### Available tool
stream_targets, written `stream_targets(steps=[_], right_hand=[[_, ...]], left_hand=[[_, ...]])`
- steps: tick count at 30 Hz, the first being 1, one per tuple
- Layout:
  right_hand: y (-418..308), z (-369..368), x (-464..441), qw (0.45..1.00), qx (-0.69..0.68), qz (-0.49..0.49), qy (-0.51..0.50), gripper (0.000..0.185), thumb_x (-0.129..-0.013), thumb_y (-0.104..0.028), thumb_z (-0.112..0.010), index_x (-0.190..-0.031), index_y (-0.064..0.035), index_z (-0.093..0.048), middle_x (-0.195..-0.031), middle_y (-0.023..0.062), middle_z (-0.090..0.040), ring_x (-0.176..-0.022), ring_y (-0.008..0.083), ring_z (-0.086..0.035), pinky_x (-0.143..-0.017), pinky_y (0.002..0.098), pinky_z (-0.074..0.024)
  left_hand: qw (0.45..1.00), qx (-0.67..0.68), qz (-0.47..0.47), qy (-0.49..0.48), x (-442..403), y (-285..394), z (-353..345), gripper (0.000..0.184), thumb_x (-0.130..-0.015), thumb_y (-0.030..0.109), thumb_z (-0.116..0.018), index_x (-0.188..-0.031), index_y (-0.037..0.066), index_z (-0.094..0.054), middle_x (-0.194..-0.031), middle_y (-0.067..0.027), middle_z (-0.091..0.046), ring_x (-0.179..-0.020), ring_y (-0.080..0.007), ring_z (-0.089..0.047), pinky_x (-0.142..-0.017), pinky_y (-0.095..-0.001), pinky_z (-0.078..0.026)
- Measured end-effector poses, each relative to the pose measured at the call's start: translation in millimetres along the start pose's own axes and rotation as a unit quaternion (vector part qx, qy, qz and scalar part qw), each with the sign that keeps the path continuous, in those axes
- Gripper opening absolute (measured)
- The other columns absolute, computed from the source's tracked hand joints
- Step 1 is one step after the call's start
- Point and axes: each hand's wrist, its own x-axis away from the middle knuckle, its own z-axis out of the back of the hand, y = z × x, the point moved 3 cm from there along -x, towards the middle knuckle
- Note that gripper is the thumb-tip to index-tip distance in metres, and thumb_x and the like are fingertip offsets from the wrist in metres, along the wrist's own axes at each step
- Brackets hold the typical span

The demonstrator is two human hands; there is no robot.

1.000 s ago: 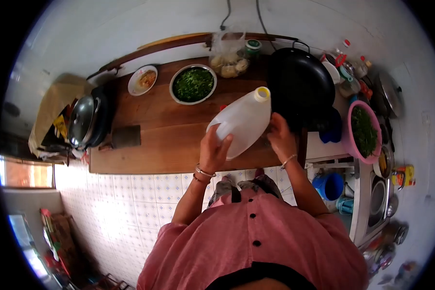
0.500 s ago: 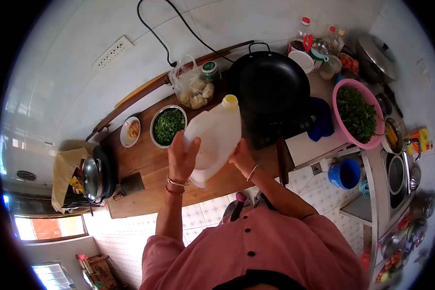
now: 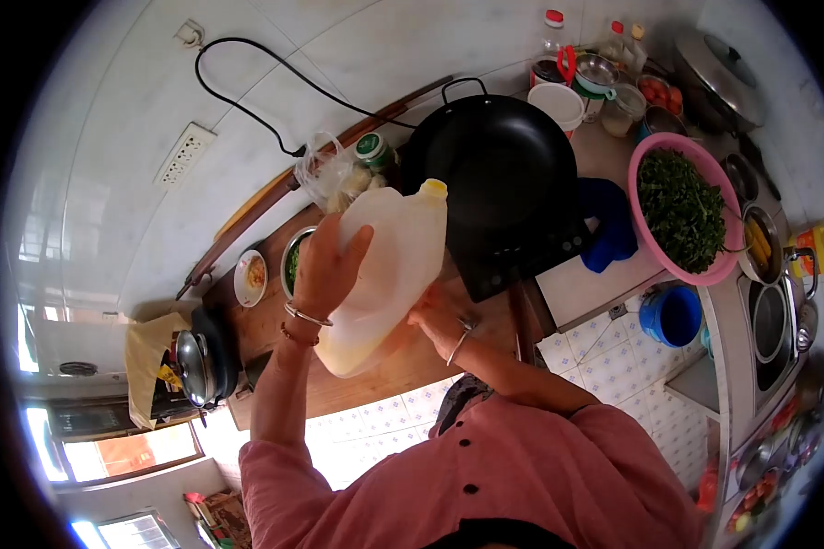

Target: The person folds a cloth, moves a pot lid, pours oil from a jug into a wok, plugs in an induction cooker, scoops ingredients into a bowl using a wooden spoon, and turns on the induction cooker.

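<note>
A large translucent white plastic jug [image 3: 384,247] with a yellow top leans toward the black wok [image 3: 490,156]. Some pale yellowish liquid shows in its lower end. My left hand [image 3: 328,273] is closed on the jug's near left side, around its handle area. My right hand [image 3: 437,320] grips the jug's lower right side, its fingertips partly hidden behind it. The jug's yellow mouth is beside the wok's left rim, apart from the wok's inside. Behind my left hand, a metal bowl of chopped greens [image 3: 293,261] is mostly covered.
Left on the wooden counter [image 3: 403,352] is a small white bowl [image 3: 250,279]. Behind the jug are a plastic bag [image 3: 325,178] and a green-lidded jar [image 3: 373,151]. The wok sits on a black cooktop [image 3: 522,261]. A pink basin of leafy greens [image 3: 645,215] stands right, near a sink [image 3: 760,329].
The jug is closer to me and tipped further, its base lower and to the left. Both hands moved with it. The camera view has shifted, and the greens bowl is now mostly hidden.
</note>
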Motion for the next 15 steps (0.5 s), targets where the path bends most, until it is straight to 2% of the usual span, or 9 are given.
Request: stream_targets(steps=[3, 6, 7, 9, 11, 15], right_hand=[[21.2, -2.7, -4.8, 0.997, -0.058, -0.031, 0.029, 0.063, -0.056, 0.003, -0.054, -0.116, 0.0007, -0.036, -0.114, 0.0109, -0.044, -0.111, 0.0249, -0.043, -0.088, 0.0299, -0.0419], [29.7, -5.4, -12.6, 0.998, -0.028, 0.029, 0.048, 0.069, -0.054, 0.005, -0.053, -0.120, 0.0001, -0.034, -0.111, 0.0101, -0.044, -0.112, 0.0256, -0.043, -0.093, 0.0303, -0.0383], [30.1, -6.0, -12.8, 0.998, -0.030, 0.034, 0.051, 0.060, -0.058, 0.004, -0.053, -0.116, -0.0020, -0.039, -0.104, 0.0060, -0.047, -0.101, 0.0188, -0.046, -0.081, 0.0274, -0.0411], [23.4, -7.3, -11.9, 0.997, -0.036, 0.040, 0.054, 0.051, -0.063, 0.002, -0.053, -0.113, -0.0040, -0.045, -0.096, 0.0020, -0.050, -0.090, 0.0120, -0.049, -0.070, 0.0245, -0.0439], [11.1, -10.4, -6.3, 0.995, -0.084, 0.036, 0.037, 0.052, -0.063, 0.001, -0.053, -0.114, -0.0045, -0.044, -0.099, 0.0030, -0.049, -0.093, 0.0132, -0.048, -0.074, 0.0256, -0.0440], [9.7, -13.5, -2.8, 0.995, -0.094, 0.007, 0.036, 0.055, -0.063, 0.001, -0.053, -0.117, -0.0055, -0.041, -0.101, 0.0039, -0.048, -0.095, 0.0136, -0.048, -0.076, 0.0257, -0.0439]], left_hand=[[0.999, 0.010, 0.023, -0.026, -10.5, 1.9, -0.8, 0.033, -0.084, 0.031, -0.062, -0.080, 0.000, -0.050, -0.062, -0.0186, -0.055, -0.055, -0.0331, -0.056, -0.050, -0.0398, -0.042], [0.997, 0.027, 0.041, -0.052, -19.0, 5.3, -3.1, 0.033, -0.084, 0.032, -0.061, -0.080, 0.001, -0.050, -0.060, -0.0183, -0.055, -0.051, -0.0321, -0.056, -0.049, -0.0395, -0.041], [0.997, 0.040, 0.038, -0.056, -21.9, 6.8, -4.1, 0.034, -0.085, 0.033, -0.060, -0.080, 0.001, -0.050, -0.059, -0.0183, -0.054, -0.050, -0.0317, -0.055, -0.048, -0.0394, -0.041], [0.996, 0.032, 0.046, -0.065, -27.3, 9.0, -5.6, 0.034, -0.085, 0.033, -0.060, -0.080, 0.001, -0.050, -0.059, -0.0181, -0.054, -0.050, -0.0318, -0.056, -0.048, -0.0393, -0.041], [0.995, 0.025, 0.054, -0.074, -32.3, 8.9, -7.5, 0.034, -0.085, 0.034, -0.060, -0.080, 0.001, -0.051, -0.059, -0.0180, -0.054, -0.050, -0.0319, -0.056, -0.048, -0.0392, -0.041], [0.992, -0.014, 0.065, -0.107, -40.9, 3.6, -13.7, 0.036, -0.084, 0.035, -0.060, -0.081, 0.001, -0.051, -0.059, -0.0179, -0.054, -0.054, -0.0332, -0.056, -0.050, -0.0408, -0.041]])
